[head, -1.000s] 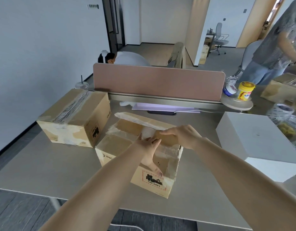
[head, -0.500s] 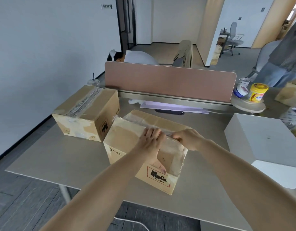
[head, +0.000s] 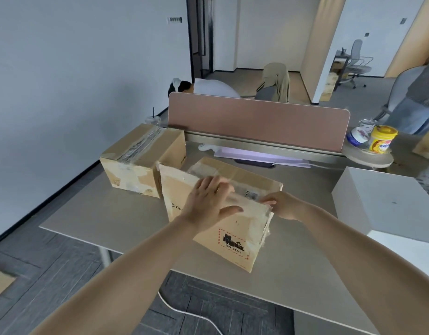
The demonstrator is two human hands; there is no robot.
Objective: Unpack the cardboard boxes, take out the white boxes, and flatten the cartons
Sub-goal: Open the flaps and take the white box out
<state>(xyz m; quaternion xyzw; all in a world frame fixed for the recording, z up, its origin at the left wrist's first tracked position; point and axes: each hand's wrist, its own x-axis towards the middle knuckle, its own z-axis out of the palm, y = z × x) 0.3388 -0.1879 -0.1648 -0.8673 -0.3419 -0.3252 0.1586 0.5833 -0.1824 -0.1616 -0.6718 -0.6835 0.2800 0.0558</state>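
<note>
The opened brown cardboard carton (head: pixel 223 213) sits mid-desk on the grey desk (head: pixel 99 213), half collapsed, looking empty and light. Its corrugated walls are stiff along the panels but should fold at the creases; the loose torn tape looks slippery. The left hand (head: pixel 208 201) lies flat with fingers spread, pressing the top panel down. The right hand (head: pixel 283 205) pinches the carton's right edge. Best hold: creased corners, clear of tape. A taped brown carton (head: pixel 141 160) waits just behind; a white rectangular box (head: pixel 387 201) stands well right
</note>
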